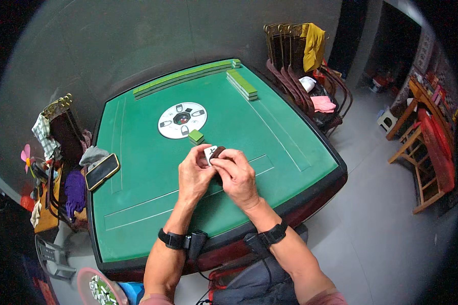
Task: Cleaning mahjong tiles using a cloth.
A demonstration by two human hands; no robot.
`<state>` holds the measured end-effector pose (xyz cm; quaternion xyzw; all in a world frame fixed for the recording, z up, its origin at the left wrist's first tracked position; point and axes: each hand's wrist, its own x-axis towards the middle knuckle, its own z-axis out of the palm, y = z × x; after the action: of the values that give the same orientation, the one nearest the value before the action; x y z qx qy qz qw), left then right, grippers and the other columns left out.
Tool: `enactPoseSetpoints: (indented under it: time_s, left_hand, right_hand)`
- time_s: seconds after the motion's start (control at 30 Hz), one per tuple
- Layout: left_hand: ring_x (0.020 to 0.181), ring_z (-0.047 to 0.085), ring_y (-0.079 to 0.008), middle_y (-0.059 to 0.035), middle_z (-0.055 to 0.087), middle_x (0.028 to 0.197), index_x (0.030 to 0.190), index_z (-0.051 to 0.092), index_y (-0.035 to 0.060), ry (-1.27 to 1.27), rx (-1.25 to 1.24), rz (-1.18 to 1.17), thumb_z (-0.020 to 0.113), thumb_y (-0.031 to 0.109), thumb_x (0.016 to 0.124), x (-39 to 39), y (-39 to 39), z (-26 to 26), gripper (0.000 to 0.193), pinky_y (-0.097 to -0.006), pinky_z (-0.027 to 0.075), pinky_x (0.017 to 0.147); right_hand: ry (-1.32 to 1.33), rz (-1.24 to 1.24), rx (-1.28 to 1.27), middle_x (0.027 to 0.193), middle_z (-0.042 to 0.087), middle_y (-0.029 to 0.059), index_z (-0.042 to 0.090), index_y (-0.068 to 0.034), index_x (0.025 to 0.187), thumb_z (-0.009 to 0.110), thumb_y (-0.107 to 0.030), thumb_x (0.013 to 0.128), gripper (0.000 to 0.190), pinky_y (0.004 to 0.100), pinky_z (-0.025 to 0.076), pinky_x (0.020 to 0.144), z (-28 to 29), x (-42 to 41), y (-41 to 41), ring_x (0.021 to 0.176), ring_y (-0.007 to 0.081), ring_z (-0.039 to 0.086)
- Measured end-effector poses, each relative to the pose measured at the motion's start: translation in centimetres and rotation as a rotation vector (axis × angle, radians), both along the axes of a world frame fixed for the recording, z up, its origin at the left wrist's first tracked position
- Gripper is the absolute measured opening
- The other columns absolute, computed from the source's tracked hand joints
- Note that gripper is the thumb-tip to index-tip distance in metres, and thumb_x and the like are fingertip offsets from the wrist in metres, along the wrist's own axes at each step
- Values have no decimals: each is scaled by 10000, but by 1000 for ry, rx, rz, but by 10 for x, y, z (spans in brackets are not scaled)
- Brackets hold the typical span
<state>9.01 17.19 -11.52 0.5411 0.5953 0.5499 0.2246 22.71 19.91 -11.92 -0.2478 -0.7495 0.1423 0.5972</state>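
Observation:
My left hand (195,174) grips a white mahjong tile (210,154) with a dark character on its face, above the green felt of the mahjong table (156,164). A dark brown cloth (217,152) is pinched in the fingers of my right hand (236,175) and touches the tile. Just beyond my left fingers, a small stack of green-backed tiles (195,137) stands near the round white centre dial (169,118), which has dice in its middle. Stacked tiles form a long row (183,79) along the far edge and a shorter row (242,85) at the far right.
A smartphone (103,172) and grey cloth (94,157) lie at the table's left edge. A pink basin (84,284) of loose tiles is at lower left. Stacked chairs (286,65) stand beyond the right edge; a wooden stand (420,164) is farther right.

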Motion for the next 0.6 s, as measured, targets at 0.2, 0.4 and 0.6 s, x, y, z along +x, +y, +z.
enactPoseSetpoints:
  time_s: [0.2, 0.4, 0.6]
  left_hand:
    - [894, 698, -146, -127, 712, 1068, 1221, 585, -19, -169, -51, -274, 780, -45, 787, 21, -3, 0, 477, -289, 582, 808]
    - [1016, 661, -150, -127, 630, 1251, 1232, 529, 9, -479, 54, -361, 749, -67, 789, 20, -1, 6, 501, -287, 550, 899]
    - [852, 664, -114, -95, 712, 1029, 1224, 624, -28, -87, -18, -95, 870, 67, 734, 11, -1, -2, 557, -262, 556, 777]
  right_hand:
    - [192, -226, -355, 960, 662, 143, 724, -9, 953, 661, -53, 885, 102, 392, 533, 793, -1, 12, 29, 885, 303, 661]
    - [358, -104, -348, 984, 694, 141, 716, 4, 971, 626, -47, 923, 114, 372, 532, 840, -6, 17, 25, 920, 273, 676]
    - [254, 75, -283, 1016, 726, 144, 722, 3, 1020, 627, -21, 902, 153, 360, 549, 838, -2, 10, 19, 939, 266, 702]
